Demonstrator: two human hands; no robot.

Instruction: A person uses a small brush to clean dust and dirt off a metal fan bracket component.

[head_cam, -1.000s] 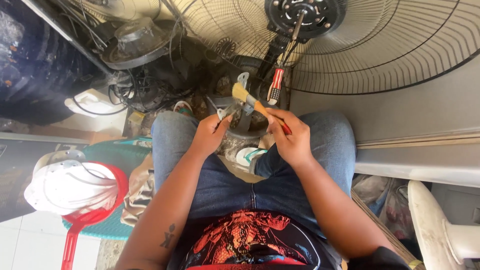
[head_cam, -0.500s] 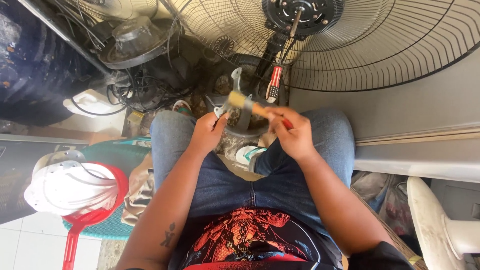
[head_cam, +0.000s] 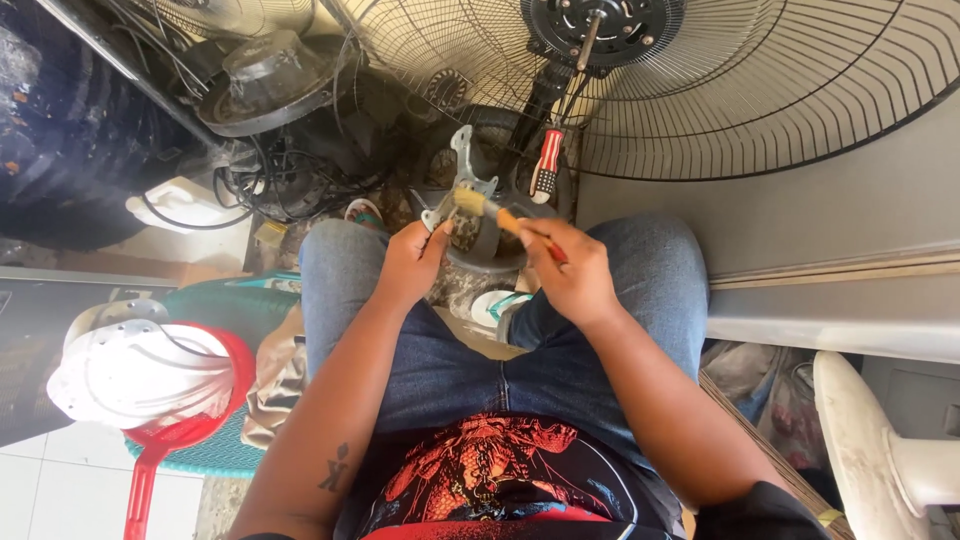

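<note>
Left hand grips the fan motor between our knees; right hand is closed on the brush, bristles touching the motor's top bracket. We're mid-clean by our read: the housing looks grimy, so most brushing is left. Screwdriver lies just beyond, untouched. Fan grille stands behind, blades off.

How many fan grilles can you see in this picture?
2: a large wire grille at top right around the motor, and part of another grille at the top left edge. Clutter may hide more.
</note>
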